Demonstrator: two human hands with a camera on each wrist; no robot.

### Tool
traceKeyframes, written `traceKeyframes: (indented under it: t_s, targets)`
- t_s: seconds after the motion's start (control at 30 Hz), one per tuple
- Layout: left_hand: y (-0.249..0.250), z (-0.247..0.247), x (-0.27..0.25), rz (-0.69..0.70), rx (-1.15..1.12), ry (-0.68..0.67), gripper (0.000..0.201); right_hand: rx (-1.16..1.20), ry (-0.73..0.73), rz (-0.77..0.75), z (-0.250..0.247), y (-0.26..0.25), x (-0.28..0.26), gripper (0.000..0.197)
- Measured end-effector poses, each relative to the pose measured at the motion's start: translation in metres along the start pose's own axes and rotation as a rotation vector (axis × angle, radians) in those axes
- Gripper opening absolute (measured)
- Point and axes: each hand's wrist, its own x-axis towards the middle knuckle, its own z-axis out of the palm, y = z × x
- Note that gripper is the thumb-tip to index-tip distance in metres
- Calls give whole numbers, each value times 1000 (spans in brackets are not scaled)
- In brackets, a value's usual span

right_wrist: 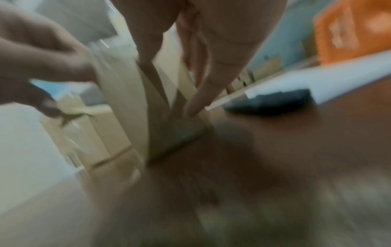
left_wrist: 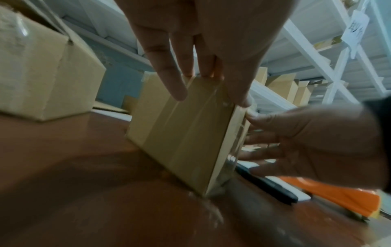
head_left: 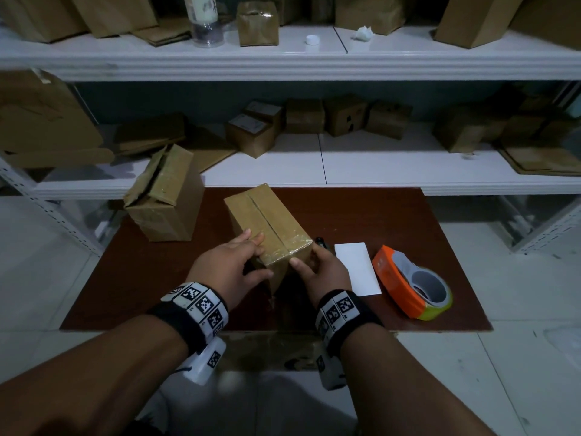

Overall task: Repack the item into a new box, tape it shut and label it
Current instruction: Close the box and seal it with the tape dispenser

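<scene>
Head view: taped cardboard box [head_left: 267, 225] stood tilted on brown table [head_left: 408, 215], near end raised. Left hand [head_left: 226, 265] gripped its near left corner, fingers on top, thumb on the end face. Right hand [head_left: 323, 272] held the right edge, thumb pressing the taped corner. White label [head_left: 356, 267], orange tape dispenser [head_left: 412, 284] lay to the right; opened old box [head_left: 163, 199] stood left

White shelves [head_left: 314, 180] behind the table [head_left: 125, 278] carry cardboard boxes [head_left: 345, 118], a clear bottle [head_left: 206, 23], a white cap [head_left: 312, 40], perhaps crumpled tissue [head_left: 363, 33].
</scene>
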Motion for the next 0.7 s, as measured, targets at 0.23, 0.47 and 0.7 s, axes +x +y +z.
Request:
traceKeyframes:
  t_s: [0.23,0.47,0.7]
  targets:
    - [21,-17,5,71,154,-44,57,228,140,90,0,-13,-7,61]
    - [-8,-40,28,-37,37,59,49,355,44,69,3,-21,-12,71]
    - [-32,-41,67,-533,-502,30,71,247,-71,-11,16,-24,-17,96]
